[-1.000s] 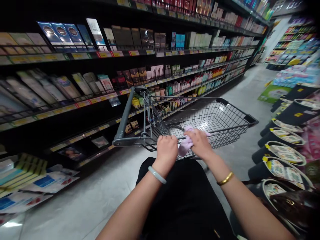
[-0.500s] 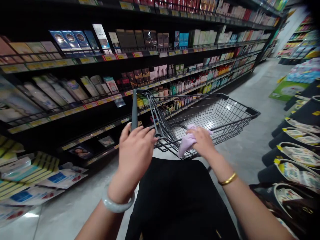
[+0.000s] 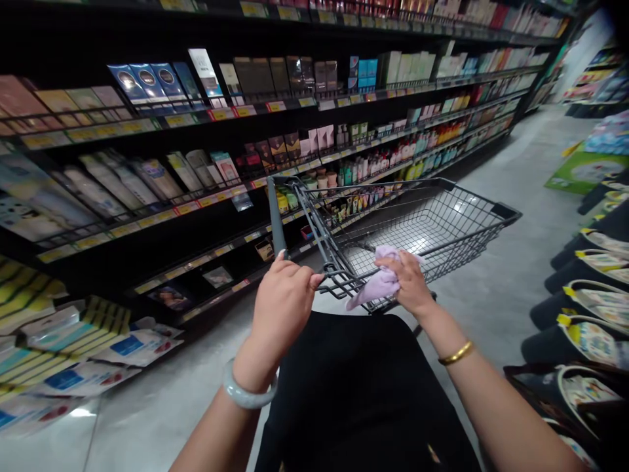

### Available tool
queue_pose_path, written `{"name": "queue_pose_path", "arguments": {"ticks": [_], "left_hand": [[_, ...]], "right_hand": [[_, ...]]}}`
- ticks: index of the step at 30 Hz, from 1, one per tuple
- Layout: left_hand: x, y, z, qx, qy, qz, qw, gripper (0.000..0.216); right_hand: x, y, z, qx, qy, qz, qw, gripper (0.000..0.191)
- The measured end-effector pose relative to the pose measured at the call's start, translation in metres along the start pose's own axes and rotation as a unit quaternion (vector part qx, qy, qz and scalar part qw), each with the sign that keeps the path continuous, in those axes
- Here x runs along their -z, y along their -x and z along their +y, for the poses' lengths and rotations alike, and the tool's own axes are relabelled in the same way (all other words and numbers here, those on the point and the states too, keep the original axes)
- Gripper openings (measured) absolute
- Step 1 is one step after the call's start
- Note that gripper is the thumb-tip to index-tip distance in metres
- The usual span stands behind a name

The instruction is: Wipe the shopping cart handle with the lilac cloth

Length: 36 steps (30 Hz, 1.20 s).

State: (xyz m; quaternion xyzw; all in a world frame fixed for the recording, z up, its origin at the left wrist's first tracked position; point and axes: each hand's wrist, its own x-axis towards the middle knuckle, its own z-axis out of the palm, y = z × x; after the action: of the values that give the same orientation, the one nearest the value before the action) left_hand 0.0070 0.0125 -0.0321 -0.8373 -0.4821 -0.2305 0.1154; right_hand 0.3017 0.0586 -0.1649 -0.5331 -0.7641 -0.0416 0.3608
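A dark wire shopping cart [image 3: 491, 219] stands in front of me in a shop aisle. My left hand [image 3: 284, 303] is closed round the near end of the cart's grey handle bar [image 3: 275, 216]. A pale green bangle sits on that wrist. My right hand [image 3: 409, 280] presses a lilac cloth [image 3: 376, 286] against the cart's near wire edge, with the fingers closed on the cloth. A gold bangle is on the right wrist. The cart's basket looks empty.
Long black shelves [image 3: 147, 124] with boxed goods and yellow price tags run along the left. Flat packets [image 3: 98, 354] lie on the lowest shelf at the left. Black bins with printed packs [image 3: 584, 308] line the right side. Grey floor [image 3: 515, 170] stretches ahead.
My left hand let go of the cart's near edge, swung left and closed on the handle bar. The right hand stayed on the cloth. The view turned slightly left.
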Motion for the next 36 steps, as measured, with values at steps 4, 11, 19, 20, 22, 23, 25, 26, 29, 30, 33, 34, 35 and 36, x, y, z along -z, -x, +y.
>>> {"name": "queue_pose_path", "arguments": {"ticks": [4,11,19,20,22,23,25,26,29,30,33,34,35,36], "left_hand": [[-0.012,-0.006,0.021,0.009,-0.008,0.026,1.000,0.035],[-0.029,-0.019,0.056,-0.003,0.001,0.048,0.999,0.025],[-0.036,-0.025,0.092,-0.071,0.082,0.023,0.994,0.035],[-0.035,-0.026,0.096,-0.085,0.102,0.020,0.991,0.036],[-0.032,-0.028,0.100,-0.124,0.152,0.013,0.980,0.036],[-0.030,-0.030,0.099,-0.151,0.178,0.007,0.972,0.038],[-0.023,-0.035,0.091,-0.201,0.215,-0.013,0.956,0.043],[-0.020,-0.039,0.084,-0.218,0.221,-0.024,0.950,0.047],[-0.011,-0.053,0.053,-0.199,0.183,-0.023,0.962,0.054],[-0.010,-0.058,0.041,-0.183,0.159,-0.020,0.970,0.053],[-0.013,-0.070,0.014,-0.152,0.103,-0.054,0.981,0.049],[-0.016,-0.072,0.010,-0.147,0.096,-0.064,0.982,0.048],[-0.020,-0.074,0.007,-0.143,0.092,-0.069,0.983,0.046],[-0.024,-0.075,0.007,-0.139,0.090,-0.072,0.984,0.045]], "right_hand": [[0.003,-0.008,0.008,-0.033,-0.048,0.026,0.998,0.034],[0.005,-0.020,-0.019,-0.084,-0.158,0.069,0.981,0.025],[0.007,0.000,0.008,-0.039,-0.227,0.154,0.961,0.029],[0.009,0.001,0.014,-0.038,-0.232,0.165,0.958,0.030],[0.014,0.002,0.022,-0.048,-0.249,0.183,0.950,0.034],[0.017,0.003,0.025,-0.057,-0.261,0.189,0.945,0.037],[0.025,0.005,0.030,-0.073,-0.283,0.188,0.938,0.042],[0.029,0.005,0.032,-0.076,-0.290,0.184,0.936,0.044],[0.039,0.008,0.038,-0.088,-0.305,0.185,0.930,0.045],[0.041,0.009,0.039,-0.098,-0.315,0.192,0.924,0.042],[0.045,0.013,0.034,-0.142,-0.355,0.230,0.895,0.029],[0.045,0.016,0.030,-0.154,-0.365,0.248,0.884,0.025],[0.044,0.018,0.025,-0.163,-0.371,0.268,0.874,0.023],[0.043,0.021,0.019,-0.170,-0.374,0.285,0.866,0.023]]}}
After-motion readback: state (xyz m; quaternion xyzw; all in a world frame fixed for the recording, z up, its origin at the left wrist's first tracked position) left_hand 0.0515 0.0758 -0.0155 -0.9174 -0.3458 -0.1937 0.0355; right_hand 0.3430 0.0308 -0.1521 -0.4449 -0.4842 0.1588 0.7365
